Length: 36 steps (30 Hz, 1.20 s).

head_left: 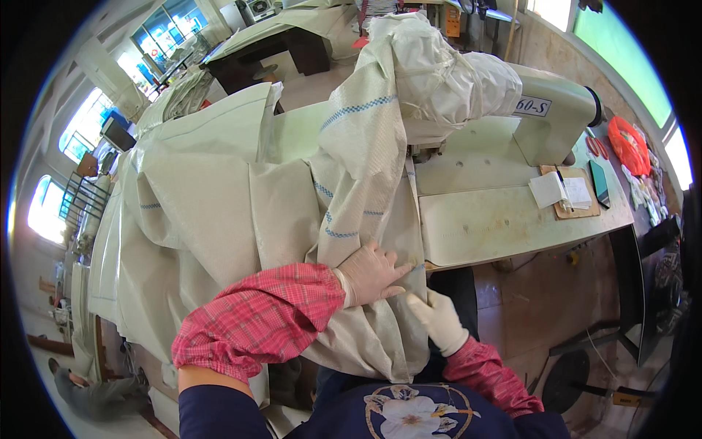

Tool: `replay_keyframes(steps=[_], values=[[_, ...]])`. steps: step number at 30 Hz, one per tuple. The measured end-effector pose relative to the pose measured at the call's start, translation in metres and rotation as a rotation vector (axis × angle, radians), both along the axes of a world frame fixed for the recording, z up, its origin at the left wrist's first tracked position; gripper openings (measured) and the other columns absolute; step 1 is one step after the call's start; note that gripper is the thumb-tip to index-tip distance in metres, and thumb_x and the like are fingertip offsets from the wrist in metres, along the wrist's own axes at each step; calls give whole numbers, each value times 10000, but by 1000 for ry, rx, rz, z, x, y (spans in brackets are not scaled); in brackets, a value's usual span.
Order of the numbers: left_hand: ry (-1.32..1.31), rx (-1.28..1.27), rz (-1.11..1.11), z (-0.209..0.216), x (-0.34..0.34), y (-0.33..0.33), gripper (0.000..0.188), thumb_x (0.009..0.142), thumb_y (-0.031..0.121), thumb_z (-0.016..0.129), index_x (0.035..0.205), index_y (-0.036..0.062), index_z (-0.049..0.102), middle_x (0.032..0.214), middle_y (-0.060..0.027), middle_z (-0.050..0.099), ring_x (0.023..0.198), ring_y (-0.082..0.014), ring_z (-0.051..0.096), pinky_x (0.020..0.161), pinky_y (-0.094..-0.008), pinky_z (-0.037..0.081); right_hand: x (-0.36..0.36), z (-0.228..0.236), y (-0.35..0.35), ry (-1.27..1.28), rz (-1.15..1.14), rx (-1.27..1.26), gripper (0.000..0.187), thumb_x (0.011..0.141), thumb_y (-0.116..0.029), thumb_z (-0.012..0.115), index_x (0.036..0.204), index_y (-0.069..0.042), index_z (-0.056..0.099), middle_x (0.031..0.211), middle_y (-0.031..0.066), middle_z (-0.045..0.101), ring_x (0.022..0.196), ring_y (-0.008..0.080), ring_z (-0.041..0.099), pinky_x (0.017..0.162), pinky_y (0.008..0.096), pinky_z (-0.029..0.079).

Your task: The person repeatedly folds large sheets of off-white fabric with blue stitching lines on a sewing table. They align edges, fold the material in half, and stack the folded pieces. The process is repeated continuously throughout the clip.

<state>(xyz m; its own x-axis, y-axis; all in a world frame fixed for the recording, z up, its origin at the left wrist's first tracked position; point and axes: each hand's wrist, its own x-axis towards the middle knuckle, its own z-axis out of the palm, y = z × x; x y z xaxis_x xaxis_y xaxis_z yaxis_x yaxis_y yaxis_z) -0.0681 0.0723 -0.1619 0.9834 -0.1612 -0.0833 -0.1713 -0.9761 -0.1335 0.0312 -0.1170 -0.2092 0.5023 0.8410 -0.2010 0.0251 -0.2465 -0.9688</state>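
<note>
A large off-white woven plastic sheet with blue dashed stripes drapes over the worktable and hangs down in front of me. My left hand, in a thin pale glove, lies on the sheet near its right edge, fingers spread. Lower and to the right, my gloved right hand pinches the same edge between thumb and fingers; the fingers underneath are hidden. Beyond both hands stands a pale green sewing machine, its head wrapped in white cloth. Part of the sheet is bunched up beside that head, and it partly covers the needle area.
On the machine table to the right lie a clipboard with papers, a dark green phone-like slab and red-handled scissors. An orange-red plastic bag sits beyond. A person bends at the lower left. A dark table stands behind.
</note>
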Motion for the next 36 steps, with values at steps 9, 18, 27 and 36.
replay_keyframes(steps=[9, 18, 27, 36], values=[[79, 4, -258, 0, 3, -14, 380, 857, 232, 575, 1231, 183, 615, 893, -51, 549, 874, -221, 564, 787, -365, 424, -20, 10, -25, -1158, 293, -418, 682, 835, -119, 550, 1403, 173, 311, 647, 105, 625, 538, 232, 637, 496, 408, 473], [45, 409, 261, 53, 52, 109, 452, 816, 135, 567, 1264, 75, 565, 1287, -156, 559, 1195, -309, 530, 1041, -478, 348, 33, 38, 48, -1299, 464, -446, 656, 846, -157, 530, 1347, 222, 339, 723, 118, 691, 625, 250, 684, 555, 389, 519], [394, 769, 551, 86, 53, 135, 445, 875, 154, 603, 1301, 28, 565, 1058, -63, 700, 981, -233, 664, 849, -401, 398, 138, 37, 214, -1057, 280, -530, 565, 844, -229, 591, 1275, 119, 479, 1068, 205, 698, 1025, 328, 673, 864, 425, 531], [-259, -227, 201, 170, -47, 25, 100, 676, 110, 627, 770, 78, 636, 688, -128, 621, 718, -338, 625, 644, -458, 506, 91, 63, 97, -1261, 142, 426, 337, 727, -80, 599, 1058, -19, 588, 985, 158, 636, 960, 352, 599, 872, 463, 478]])
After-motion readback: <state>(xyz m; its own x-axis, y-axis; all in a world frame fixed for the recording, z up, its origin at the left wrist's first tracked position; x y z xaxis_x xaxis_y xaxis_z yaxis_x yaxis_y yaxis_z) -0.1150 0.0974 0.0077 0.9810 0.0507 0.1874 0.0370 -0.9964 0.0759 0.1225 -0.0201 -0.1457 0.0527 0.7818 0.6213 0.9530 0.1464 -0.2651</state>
